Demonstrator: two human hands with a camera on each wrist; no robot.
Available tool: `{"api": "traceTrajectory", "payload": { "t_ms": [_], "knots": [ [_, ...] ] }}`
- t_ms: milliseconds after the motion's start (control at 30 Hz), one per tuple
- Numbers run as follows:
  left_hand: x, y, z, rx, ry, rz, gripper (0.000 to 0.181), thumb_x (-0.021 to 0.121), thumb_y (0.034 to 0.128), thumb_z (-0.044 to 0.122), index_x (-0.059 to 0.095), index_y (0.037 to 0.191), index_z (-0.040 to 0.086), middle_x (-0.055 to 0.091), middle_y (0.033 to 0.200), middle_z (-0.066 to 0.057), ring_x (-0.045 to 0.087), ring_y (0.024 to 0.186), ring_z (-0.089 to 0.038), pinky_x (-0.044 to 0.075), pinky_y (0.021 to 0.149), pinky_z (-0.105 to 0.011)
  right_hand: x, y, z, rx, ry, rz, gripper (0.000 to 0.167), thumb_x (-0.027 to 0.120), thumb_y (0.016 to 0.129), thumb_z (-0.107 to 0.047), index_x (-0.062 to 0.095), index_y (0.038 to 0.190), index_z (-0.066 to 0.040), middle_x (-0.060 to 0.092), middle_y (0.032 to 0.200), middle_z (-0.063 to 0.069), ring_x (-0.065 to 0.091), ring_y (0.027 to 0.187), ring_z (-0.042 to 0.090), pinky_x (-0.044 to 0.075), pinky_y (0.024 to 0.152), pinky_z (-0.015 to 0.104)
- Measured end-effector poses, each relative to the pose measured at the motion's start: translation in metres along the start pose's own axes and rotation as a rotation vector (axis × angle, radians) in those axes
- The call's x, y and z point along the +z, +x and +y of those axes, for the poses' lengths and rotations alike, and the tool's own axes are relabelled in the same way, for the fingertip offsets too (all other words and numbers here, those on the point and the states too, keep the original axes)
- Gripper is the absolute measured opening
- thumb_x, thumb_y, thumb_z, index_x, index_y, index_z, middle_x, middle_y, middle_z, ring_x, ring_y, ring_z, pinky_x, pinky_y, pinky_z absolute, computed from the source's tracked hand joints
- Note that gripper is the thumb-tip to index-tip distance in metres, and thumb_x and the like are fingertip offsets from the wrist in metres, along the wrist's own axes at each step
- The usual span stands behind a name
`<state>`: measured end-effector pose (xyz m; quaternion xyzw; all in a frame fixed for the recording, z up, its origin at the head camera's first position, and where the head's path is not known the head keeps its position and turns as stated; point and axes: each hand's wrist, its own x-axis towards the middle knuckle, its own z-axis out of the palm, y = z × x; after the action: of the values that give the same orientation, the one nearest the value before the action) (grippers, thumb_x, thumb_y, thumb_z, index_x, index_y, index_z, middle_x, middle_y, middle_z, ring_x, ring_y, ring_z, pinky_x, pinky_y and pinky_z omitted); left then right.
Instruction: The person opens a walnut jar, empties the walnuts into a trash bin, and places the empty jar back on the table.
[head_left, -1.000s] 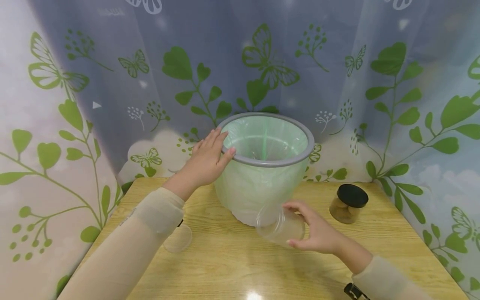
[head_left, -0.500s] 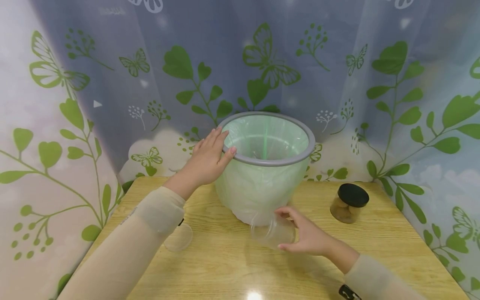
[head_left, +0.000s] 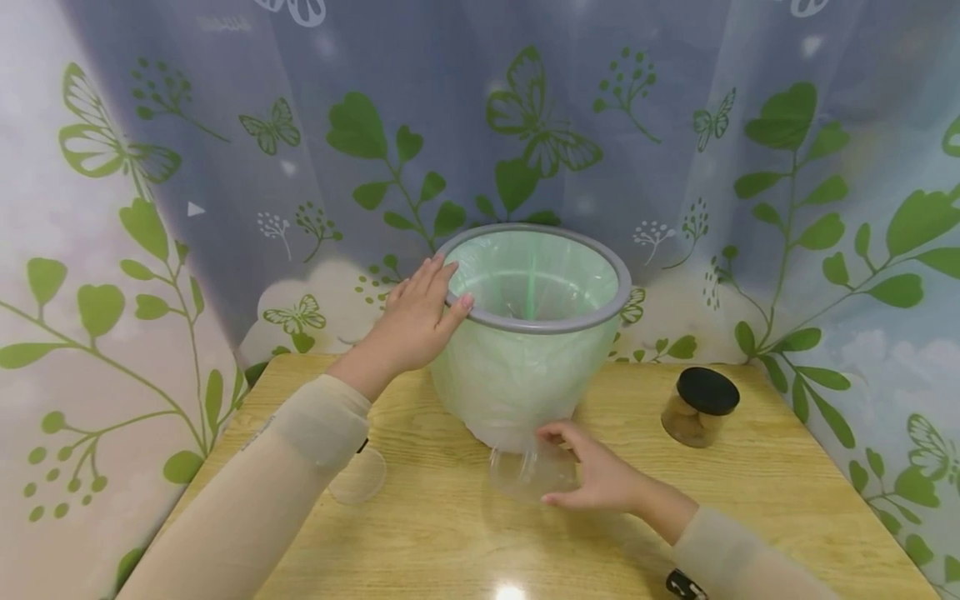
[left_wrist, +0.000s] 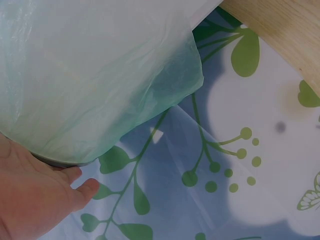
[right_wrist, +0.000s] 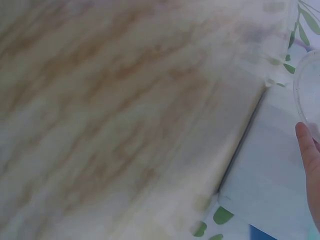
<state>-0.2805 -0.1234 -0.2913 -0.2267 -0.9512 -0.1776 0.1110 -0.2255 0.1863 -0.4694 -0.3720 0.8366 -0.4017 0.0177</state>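
A bin (head_left: 525, 367) lined with a pale green plastic bag stands at the back of the table, its grey ring round the top. My left hand (head_left: 420, 321) rests on the left side of that ring with straight fingers, the thumb over the front. In the left wrist view the bag (left_wrist: 100, 75) fills the upper left, above the hand. My right hand (head_left: 600, 471) holds a clear plastic cup (head_left: 528, 471) between thumb and fingers, tilted on its side with the mouth to the left, just in front of the bin's base. The right wrist view catches only the cup's edge (right_wrist: 307, 90).
A jar (head_left: 697, 408) with a black lid and brown contents stands at the right of the wooden table (head_left: 435, 542). A clear round disc (head_left: 357, 477) lies by my left sleeve. A patterned curtain (head_left: 420, 100) hangs behind the table.
My right hand has moved left and slightly down with the cup, which is now lower in front of the bin. The left hand has stayed on the ring.
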Motion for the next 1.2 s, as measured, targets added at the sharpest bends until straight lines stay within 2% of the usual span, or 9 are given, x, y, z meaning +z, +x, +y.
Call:
{"api": "traceTrajectory", "payload": {
  "t_ms": [233, 567, 1000, 1200],
  "knots": [
    [-0.001, 0.000, 0.001, 0.004, -0.003, 0.002, 0.077, 0.016, 0.1047, 0.061, 0.013, 0.161, 0.009, 0.005, 0.167, -0.015, 0.001, 0.153, -0.031, 0.008, 0.118, -0.059, 0.007, 0.004, 0.002, 0.058, 0.049, -0.040, 0.078, 0.087, 0.078, -0.036, 0.046, 0.141, -0.013, 0.051, 0.133, 0.002, 0.049, 0.122, 0.024, 0.046, 0.098, 0.043],
    [-0.002, 0.000, 0.002, 0.005, -0.006, 0.005, 0.075, 0.018, 0.1055, 0.059, 0.013, 0.161, 0.008, 0.005, 0.167, -0.016, 0.001, 0.153, -0.031, 0.008, 0.118, -0.059, 0.013, 0.008, 0.001, 0.095, 0.050, -0.082, 0.076, 0.088, 0.076, -0.040, 0.050, 0.135, -0.013, 0.052, 0.137, 0.003, 0.050, 0.125, 0.028, 0.043, 0.103, 0.053],
    [-0.002, 0.000, 0.001, 0.004, -0.011, 0.002, 0.076, 0.018, 0.1052, 0.059, 0.014, 0.161, 0.008, 0.006, 0.167, -0.017, 0.002, 0.153, -0.033, 0.007, 0.118, -0.060, 0.012, 0.015, 0.002, 0.088, 0.023, -0.110, 0.074, 0.086, 0.077, -0.046, 0.051, 0.135, -0.017, 0.053, 0.138, 0.000, 0.050, 0.128, 0.027, 0.040, 0.107, 0.052],
    [-0.001, 0.000, 0.000, 0.001, -0.020, 0.001, 0.077, 0.016, 0.1044, 0.061, 0.014, 0.161, 0.009, 0.006, 0.167, -0.015, 0.001, 0.153, -0.031, 0.007, 0.118, -0.059, 0.014, 0.017, 0.002, 0.078, 0.021, -0.115, 0.075, 0.085, 0.078, -0.045, 0.051, 0.136, -0.014, 0.054, 0.138, 0.001, 0.051, 0.127, 0.027, 0.041, 0.106, 0.051]
  ]
}}
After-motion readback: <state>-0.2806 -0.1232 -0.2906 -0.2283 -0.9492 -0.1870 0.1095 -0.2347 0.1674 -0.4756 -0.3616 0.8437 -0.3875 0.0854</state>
